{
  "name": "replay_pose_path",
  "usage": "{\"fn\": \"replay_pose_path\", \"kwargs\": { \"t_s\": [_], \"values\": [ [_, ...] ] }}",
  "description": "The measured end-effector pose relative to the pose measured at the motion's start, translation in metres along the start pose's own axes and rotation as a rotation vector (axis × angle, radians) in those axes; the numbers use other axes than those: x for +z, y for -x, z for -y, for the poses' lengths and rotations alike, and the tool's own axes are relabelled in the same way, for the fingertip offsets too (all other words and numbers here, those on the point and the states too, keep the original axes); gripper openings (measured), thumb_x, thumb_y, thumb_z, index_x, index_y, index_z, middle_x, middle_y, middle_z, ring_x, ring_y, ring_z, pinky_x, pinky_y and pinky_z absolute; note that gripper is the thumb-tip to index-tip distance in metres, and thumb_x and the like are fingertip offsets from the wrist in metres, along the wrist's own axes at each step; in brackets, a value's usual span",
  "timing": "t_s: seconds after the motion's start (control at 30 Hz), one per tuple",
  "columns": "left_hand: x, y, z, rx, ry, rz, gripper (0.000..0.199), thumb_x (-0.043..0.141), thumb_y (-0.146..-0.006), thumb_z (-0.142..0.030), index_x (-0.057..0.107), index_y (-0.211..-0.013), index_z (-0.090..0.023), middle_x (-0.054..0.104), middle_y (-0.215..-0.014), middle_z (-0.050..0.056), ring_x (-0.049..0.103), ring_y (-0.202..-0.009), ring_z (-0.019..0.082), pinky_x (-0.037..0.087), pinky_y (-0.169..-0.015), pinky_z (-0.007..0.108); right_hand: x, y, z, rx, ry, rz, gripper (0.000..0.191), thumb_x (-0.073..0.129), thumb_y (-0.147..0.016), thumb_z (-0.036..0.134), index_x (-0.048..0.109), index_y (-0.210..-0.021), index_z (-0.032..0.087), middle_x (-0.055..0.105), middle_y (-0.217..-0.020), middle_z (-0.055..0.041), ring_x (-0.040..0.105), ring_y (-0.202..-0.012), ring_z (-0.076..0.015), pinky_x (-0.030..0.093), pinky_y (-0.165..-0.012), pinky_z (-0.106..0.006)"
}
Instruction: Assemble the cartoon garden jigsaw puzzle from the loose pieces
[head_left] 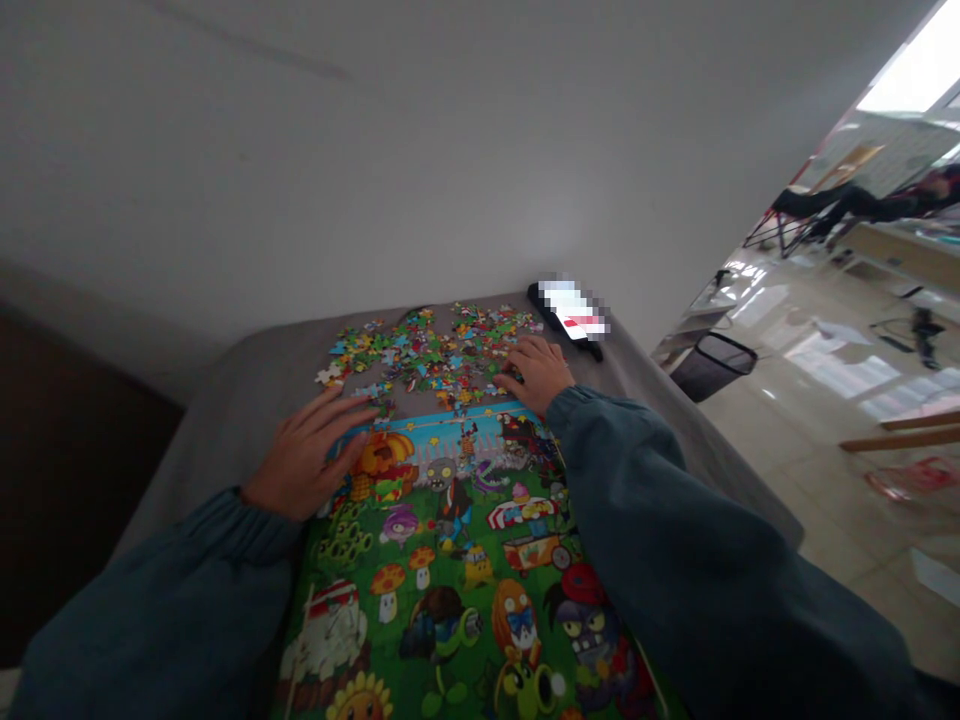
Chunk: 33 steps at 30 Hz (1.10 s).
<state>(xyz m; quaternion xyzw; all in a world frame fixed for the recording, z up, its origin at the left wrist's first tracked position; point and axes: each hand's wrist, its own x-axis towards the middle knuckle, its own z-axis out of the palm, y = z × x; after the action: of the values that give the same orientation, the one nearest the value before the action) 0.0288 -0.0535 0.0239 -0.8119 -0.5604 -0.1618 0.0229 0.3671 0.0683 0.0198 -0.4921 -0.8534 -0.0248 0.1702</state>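
Observation:
A colourful cartoon picture board [450, 540] with plants and zombies lies in front of me, its far edge a blue strip. Beyond that edge, many loose jigsaw pieces [439, 350] are spread on grey cloth. My left hand [311, 450] rests at the board's far left corner, fingers stretched out toward the nearest pieces and holding nothing visible. Over the right side of the pieces is my right hand [536, 372], its fingers bent and the thumb apart from them. No piece shows in its grasp, though the fingertips are partly hidden.
A lit phone [574, 310] on a dark holder lies at the back right of the cloth-covered surface [660, 430], against a pale wall [420, 180]. On the floor to the right stand a dark mesh bin [712, 365] and wooden legs [900, 432]. A reclining person [862, 205] is farther off.

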Motion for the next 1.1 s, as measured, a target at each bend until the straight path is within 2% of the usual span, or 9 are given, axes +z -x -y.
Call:
{"fn": "replay_pose_path", "kwargs": {
  "t_s": [0.07,0.17,0.3,0.43,0.53,0.77,1.1],
  "values": [
    [0.0,0.0,0.001,0.007,-0.001,-0.004,0.051,0.029,-0.096,-0.055,0.062,-0.125,-0.03,0.058,-0.138,0.003,0.035,-0.141,0.027,0.035,-0.113,0.051,-0.002,0.0,0.001,0.004,0.016,-0.019,0.026,0.059,-0.092,0.043,0.07,-0.094,0.02,0.064,-0.12,-0.0092,0.044,-0.126,-0.028,0.035,-0.099,-0.045],
    [0.001,0.0,0.001,0.013,-0.001,-0.015,0.05,0.03,-0.096,-0.055,0.063,-0.123,-0.028,0.059,-0.137,0.004,0.037,-0.141,0.028,0.036,-0.112,0.051,-0.007,0.001,0.001,-0.034,-0.022,-0.01,0.025,0.059,-0.092,0.043,0.07,-0.095,0.021,0.062,-0.124,-0.0083,0.045,-0.125,-0.027,0.035,-0.099,-0.044],
    [0.001,0.0,-0.001,0.028,0.017,-0.031,0.049,0.032,-0.096,-0.055,0.064,-0.121,-0.027,0.06,-0.137,0.005,0.037,-0.141,0.029,0.035,-0.113,0.051,-0.012,0.008,0.005,-0.131,-0.091,0.108,0.033,0.06,-0.09,0.049,0.069,-0.115,0.03,0.052,-0.142,-0.0028,0.036,-0.135,-0.0275,0.032,-0.105,-0.047],
    [0.0,0.0,-0.005,0.016,0.033,-0.031,0.05,0.029,-0.096,-0.057,0.065,-0.12,-0.031,0.062,-0.134,0.004,0.037,-0.141,0.028,0.035,-0.114,0.051,-0.008,0.012,0.014,-0.128,-0.087,0.162,0.041,0.056,-0.092,0.051,0.063,-0.128,0.033,0.046,-0.149,-0.0016,0.029,-0.139,-0.0289,0.03,-0.109,-0.05],
    [-0.001,-0.001,-0.008,0.018,0.035,-0.021,0.053,0.028,-0.096,-0.058,0.066,-0.119,-0.03,0.063,-0.133,0.004,0.039,-0.14,0.028,0.036,-0.113,0.053,-0.006,0.011,0.018,-0.116,-0.074,0.163,0.037,0.051,-0.095,0.048,0.065,-0.126,0.032,0.049,-0.146,-0.0021,0.03,-0.138,-0.0287,0.031,-0.108,-0.05],
    [0.0,-0.001,-0.006,0.041,0.043,-0.031,0.053,0.028,-0.096,-0.059,0.066,-0.119,-0.03,0.063,-0.132,0.005,0.038,-0.14,0.028,0.036,-0.114,0.051,-0.013,0.007,0.008,-0.048,-0.091,0.211,0.029,0.059,-0.093,0.037,0.068,-0.121,0.037,0.046,-0.15,0.0041,0.03,-0.139,-0.0298,0.031,-0.109,-0.05],
    [0.003,0.0,-0.007,0.038,0.022,-0.003,0.054,0.028,-0.097,-0.056,0.065,-0.121,-0.026,0.063,-0.133,0.006,0.044,-0.136,0.027,0.036,-0.112,0.048,-0.008,0.007,0.007,-0.085,-0.097,0.17,0.028,0.058,-0.093,0.032,0.069,-0.118,0.028,0.057,-0.138,-0.0035,0.037,-0.133,-0.0281,0.033,-0.108,-0.048]
  ]
}}
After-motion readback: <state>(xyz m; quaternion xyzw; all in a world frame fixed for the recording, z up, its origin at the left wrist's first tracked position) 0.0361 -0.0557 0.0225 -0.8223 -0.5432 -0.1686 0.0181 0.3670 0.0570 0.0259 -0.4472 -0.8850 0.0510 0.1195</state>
